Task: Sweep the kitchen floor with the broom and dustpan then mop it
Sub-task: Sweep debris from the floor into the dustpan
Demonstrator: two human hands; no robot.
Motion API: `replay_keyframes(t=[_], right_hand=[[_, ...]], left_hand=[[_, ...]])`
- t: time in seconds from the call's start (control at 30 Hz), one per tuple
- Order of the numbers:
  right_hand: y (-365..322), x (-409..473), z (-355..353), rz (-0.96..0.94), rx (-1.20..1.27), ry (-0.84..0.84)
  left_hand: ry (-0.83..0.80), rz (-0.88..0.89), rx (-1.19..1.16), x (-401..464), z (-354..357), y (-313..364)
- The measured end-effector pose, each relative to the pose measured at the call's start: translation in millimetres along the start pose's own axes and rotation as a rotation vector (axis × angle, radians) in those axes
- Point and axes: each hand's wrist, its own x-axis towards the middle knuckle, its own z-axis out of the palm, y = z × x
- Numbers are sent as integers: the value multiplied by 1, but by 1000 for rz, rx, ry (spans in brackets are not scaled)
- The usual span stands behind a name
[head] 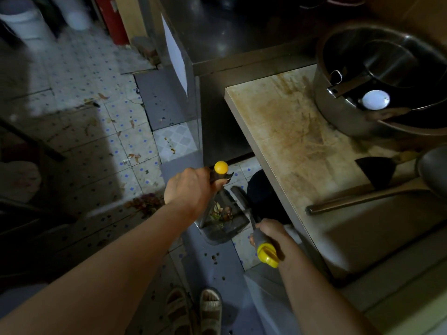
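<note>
Left hand fingers wrapped round the dustpan handle, yellow knob on top. Right hand fingers clamped on the broom handle, yellow end cap toward camera. Dustpan sits low over the tiled floor just beside the surface's left edge, holding peels and scraps. Debris pile on floor left of the left wrist. Steel pot at the surface's far right corner.

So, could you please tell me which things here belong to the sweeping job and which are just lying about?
In use:
- dustpan, scraps in it, its handle gripped by the left hand
- broom, handle gripped by the right hand
- debris pile on the tiled floor

Lying about:
- steel pot on the counter
- ladle
- white bucket
</note>
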Motion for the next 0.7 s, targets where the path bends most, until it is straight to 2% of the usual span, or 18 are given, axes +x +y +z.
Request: replay_keyframes(t=[0.2,0.3,0.43,0.6,0.7], right_hand=[[1,25,-4,-58,-90,52],[10,40,0,13,-129,-5],[27,34,-1,57,-64,-116],[13,12,-17,97,-88,-120],[10,0,-23,56,-62,-127]], left_hand=[[15,12,56,4,3,7],[17,-2,70,6,7,12],[9,12,55,4,8,10],[20,14,53,-4,7,9],[-1,-15,2,-10,7,5]])
